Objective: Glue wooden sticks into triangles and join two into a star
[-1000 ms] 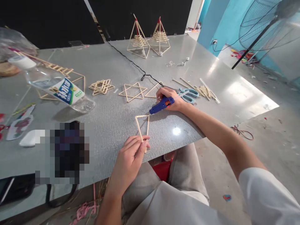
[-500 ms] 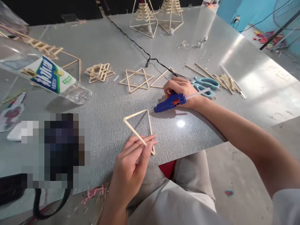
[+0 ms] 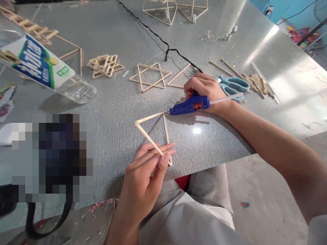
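Triangle (image 3: 150, 139) of sticks is held tilted over the table (image 3: 114, 136) near its front edge; can't tell which parts touch the surface. Left hand (image 3: 145, 168) is at the triangle's near corner, thumb and fingers pinched on a stick, other fingers loosely extended. Right hand (image 3: 204, 86) is beyond and right of the triangle, curled around the glue gun (image 3: 189, 105), fingers partly hidden. Gun nozzle is at the triangle's far right corner; actual contact too small to tell. Clear glue stick (image 3: 227, 99) pokes out of the gun's back.

Just beyond the triangle: flat star (image 3: 153, 85), then a part-hidden V of sticks (image 3: 179, 74) to its right. Farther right: scissors (image 3: 233, 85) near the right hand, then loose sticks (image 3: 258, 83). Beyond and left: stacked star (image 3: 106, 66), tipped bottle (image 3: 48, 66). Left: pixelated patch (image 3: 58, 153). Well beyond: black cord (image 3: 150, 30), two stick frames (image 3: 156, 17), tops cut off.
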A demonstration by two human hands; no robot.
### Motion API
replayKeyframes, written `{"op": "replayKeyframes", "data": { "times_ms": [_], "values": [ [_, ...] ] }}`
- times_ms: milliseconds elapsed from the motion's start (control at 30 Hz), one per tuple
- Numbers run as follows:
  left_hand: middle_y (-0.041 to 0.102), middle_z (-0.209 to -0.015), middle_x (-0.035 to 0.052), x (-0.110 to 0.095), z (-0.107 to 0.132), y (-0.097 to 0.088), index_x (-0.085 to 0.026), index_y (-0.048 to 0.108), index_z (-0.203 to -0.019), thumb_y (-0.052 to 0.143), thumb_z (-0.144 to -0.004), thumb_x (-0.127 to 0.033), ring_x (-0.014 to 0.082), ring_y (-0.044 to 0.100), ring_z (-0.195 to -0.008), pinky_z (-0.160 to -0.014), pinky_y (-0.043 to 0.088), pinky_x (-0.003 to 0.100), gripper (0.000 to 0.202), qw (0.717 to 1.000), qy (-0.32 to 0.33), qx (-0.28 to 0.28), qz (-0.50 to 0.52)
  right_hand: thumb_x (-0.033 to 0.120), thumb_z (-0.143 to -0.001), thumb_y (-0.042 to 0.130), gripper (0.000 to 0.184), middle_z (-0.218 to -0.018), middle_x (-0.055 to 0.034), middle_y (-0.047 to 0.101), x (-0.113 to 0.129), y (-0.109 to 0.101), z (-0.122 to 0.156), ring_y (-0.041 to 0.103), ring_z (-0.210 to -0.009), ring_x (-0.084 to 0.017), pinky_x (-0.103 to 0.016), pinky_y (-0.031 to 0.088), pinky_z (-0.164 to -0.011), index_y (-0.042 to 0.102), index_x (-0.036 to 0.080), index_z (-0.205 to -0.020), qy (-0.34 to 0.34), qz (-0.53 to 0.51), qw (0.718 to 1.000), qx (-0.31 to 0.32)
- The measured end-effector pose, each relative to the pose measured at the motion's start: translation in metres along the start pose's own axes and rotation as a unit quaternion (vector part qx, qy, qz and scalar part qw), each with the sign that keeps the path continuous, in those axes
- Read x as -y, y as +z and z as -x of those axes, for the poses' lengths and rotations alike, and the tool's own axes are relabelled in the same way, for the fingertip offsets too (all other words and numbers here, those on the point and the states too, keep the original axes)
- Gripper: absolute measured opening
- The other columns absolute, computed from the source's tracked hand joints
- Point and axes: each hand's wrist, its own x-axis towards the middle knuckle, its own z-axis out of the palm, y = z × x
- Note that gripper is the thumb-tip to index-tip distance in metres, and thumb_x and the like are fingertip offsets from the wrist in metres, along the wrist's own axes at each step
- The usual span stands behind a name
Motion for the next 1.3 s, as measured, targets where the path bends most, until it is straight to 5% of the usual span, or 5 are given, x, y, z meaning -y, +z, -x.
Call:
{"op": "replayKeyframes", "data": {
  "times_ms": [767,1300],
  "values": [
    [0.083,-0.126,0.0028,0.0015,0.0024,-0.0005,-0.023,0.081,-0.113,0.055,-0.111,-0.018,0.0221,0.071,-0.124,-0.109,0.058,0.044,0.027,1.0,-0.023,0.009,0.016,0.049,-0.112,0.052,0.03,-0.084,-0.0013,0.058,-0.0051,-0.0009,0.0034,0.053,-0.079,-0.02,-0.037,0.045,-0.08,0.056,0.025,-0.094,0.047,-0.044,0.997,0.03],
    [0.084,-0.125,0.002,0.0004,0.0006,0.0,-0.024,0.081,-0.112,0.055,-0.111,-0.018,0.021,0.071,-0.124,-0.108,0.059,0.042,0.027,1.0,-0.022,0.009,0.014,0.043,-0.111,0.054,0.028,-0.081,-0.001,0.058,-0.0038,-0.0019,0.0025,0.055,-0.078,-0.019,-0.038,0.048,-0.08,0.054,0.025,-0.09,0.063,-0.047,0.997,0.023]
  ]
}}
